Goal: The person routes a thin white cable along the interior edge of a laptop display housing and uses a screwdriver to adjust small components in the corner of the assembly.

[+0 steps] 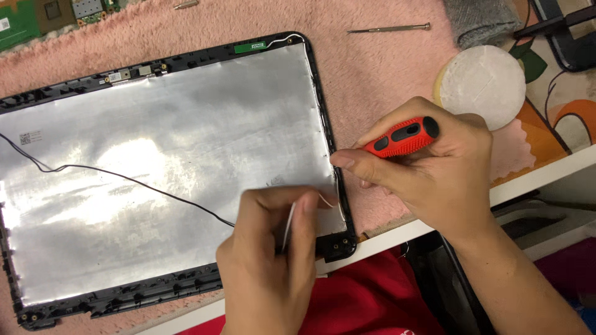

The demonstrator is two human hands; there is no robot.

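A black laptop lid shell [318,93] lined with silver foil [167,155] lies on a pink fluffy mat [372,68]. A thin black wire [124,178] runs across the foil from the left edge toward my left hand. My left hand [267,260] pinches a thin white cable [290,220] near the shell's lower right corner. My right hand [428,167] holds a red and black screwdriver [403,135] in the palm, its thumb pressing on the shell's right edge.
A green circuit board [37,15] lies at the top left. A slim metal screwdriver [388,28] rests on the mat at the top. To the right sit a round white pad [481,84] and grey cloth [481,22]. Red fabric [366,298] shows below the white table edge.
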